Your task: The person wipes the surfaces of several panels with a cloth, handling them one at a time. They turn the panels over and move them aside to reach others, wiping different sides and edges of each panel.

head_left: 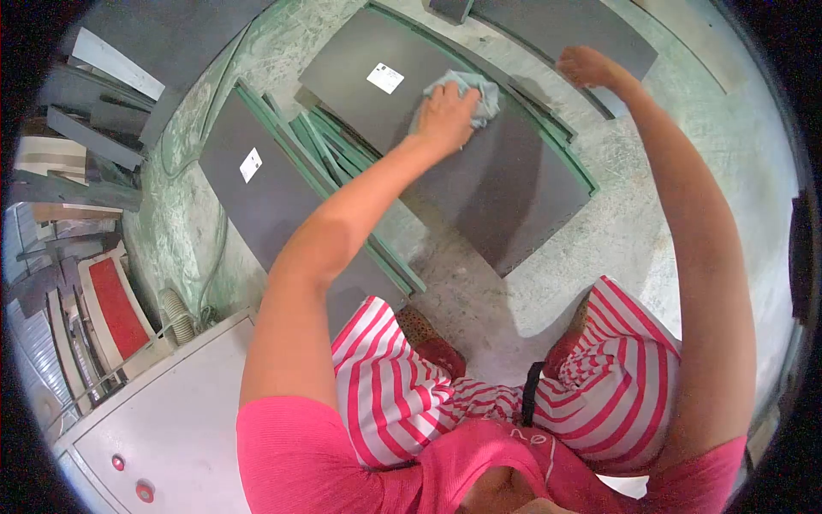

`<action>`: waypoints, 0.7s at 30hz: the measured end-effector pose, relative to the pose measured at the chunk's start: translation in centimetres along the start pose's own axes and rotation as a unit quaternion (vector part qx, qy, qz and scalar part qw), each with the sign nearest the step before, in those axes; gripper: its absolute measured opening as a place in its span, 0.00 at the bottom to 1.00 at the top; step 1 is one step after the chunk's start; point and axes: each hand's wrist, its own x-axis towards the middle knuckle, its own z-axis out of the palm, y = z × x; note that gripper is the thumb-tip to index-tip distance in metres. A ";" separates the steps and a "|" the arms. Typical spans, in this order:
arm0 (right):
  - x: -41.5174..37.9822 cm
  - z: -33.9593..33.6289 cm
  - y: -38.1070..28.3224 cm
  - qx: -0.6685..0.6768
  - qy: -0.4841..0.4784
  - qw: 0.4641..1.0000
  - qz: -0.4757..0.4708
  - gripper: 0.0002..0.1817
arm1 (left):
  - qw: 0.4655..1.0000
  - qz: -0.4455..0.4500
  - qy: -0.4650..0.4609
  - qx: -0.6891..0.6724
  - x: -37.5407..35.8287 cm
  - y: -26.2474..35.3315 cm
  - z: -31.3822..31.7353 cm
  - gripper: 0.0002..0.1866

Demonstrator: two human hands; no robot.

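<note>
Your left hand point(447, 116) grips the crumpled grey-blue cloth point(485, 96); press evenly across the flat dark-grey panel point(351, 60). Your right hand point(586, 67), far right, looks curled, contents unclear.

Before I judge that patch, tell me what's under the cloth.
The cloth sits on the dark panel, close to its green edge, with the left hand on top. The patch directly beneath is covered and cannot be seen.
</note>
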 end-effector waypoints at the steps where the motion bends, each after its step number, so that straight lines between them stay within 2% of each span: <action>1: 0.7 0.7 -0.4 -0.023 -0.010 0.998 -0.052 0.19 | 1.000 0.000 0.002 0.002 -1.0 0.9 -0.4 0.24; 2: 1.2 1.0 -0.6 -0.047 -0.021 0.993 -0.104 0.19 | 0.998 -0.022 -0.016 -0.051 -2.0 1.8 -0.8 0.22; 3: 0.4 0.9 -3.1 -0.048 -0.018 0.993 -0.106 0.19 | 0.993 -0.043 -0.034 -0.103 -2.5 2.3 -1.2 0.20; 4: -1.3 1.0 -7.0 -0.067 -0.079 0.994 -0.032 0.18 | 0.993 -0.043 -0.032 -0.102 -2.8 2.1 -0.8 0.20; 5: -2.4 1.0 -9.4 -0.086 -0.139 0.986 0.043 0.17 | 0.969 -0.129 -0.072 -0.200 -3.4 1.4 0.1 0.19; 6: -2.5 1.4 -9.7 -0.087 -0.137 0.986 0.044 0.17 | 0.925 -0.212 -0.111 -0.295 -3.9 0.9 0.4 0.17; 7: -2.6 2.1 -9.7 -0.126 -0.145 0.981 0.012 0.17 | 0.926 -0.211 -0.110 -0.295 -4.8 0.8 -0.2 0.17; 8: -2.7 2.6 -9.6 -0.163 -0.152 0.975 -0.019 0.17 | 0.797 -0.319 -0.111 -0.501 -6.3 0.7 -0.8 0.14; 9: -3.8 2.6 -10.3 -0.167 -0.141 0.976 -0.015 0.16 | 0.611 -0.404 -0.105 -0.672 -7.3 0.4 -1.4 0.11; 10: -3.8 2.9 -9.7 -0.166 -0.139 0.976 -0.014 0.16 | 0.613 -0.403 -0.105 -0.672 -8.2 -0.4 -0.8 0.11; 12: -4.2 3.9 -9.0 -0.095 -0.130 0.986 -0.033 0.16 | 0.495 -0.467 -0.079 -0.728 -9.7 -1.4 0.1 0.10; 13: -4.4 4.2 -8.8 -0.093 -0.129 0.987 -0.032 0.16 | 0.496 -0.467 -0.081 -0.727 -10.2 -1.7 0.0 0.10; 15: -4.4 4.6 -8.4 -0.011 -0.123 0.992 -0.009 0.16 | 0.469 -0.525 -0.063 -0.707 -10.7 -2.0 0.0 0.08; 16: -4.2 4.7 -8.1 -0.012 -0.122 0.992 -0.007 0.16 | 0.469 -0.524 -0.064 -0.709 -10.7 -2.3 0.4 0.08; 19: -4.2 4.7 -8.5 0.038 -0.133 0.990 0.020 0.15 | 0.404 -0.531 -0.088 -0.740 -10.4 -2.2 0.0 0.08; 20: -4.5 4.7 -8.7 0.055 -0.131 0.990 0.025 0.15 | 0.406 -0.530 -0.088 -0.739 -10.3 -2.4 0.2 0.08; 21: -4.7 4.8 -8.8 0.071 -0.128 0.989 0.029 0.16 | 0.385 -0.513 -0.100 -0.761 -10.2 -2.7 0.6 0.08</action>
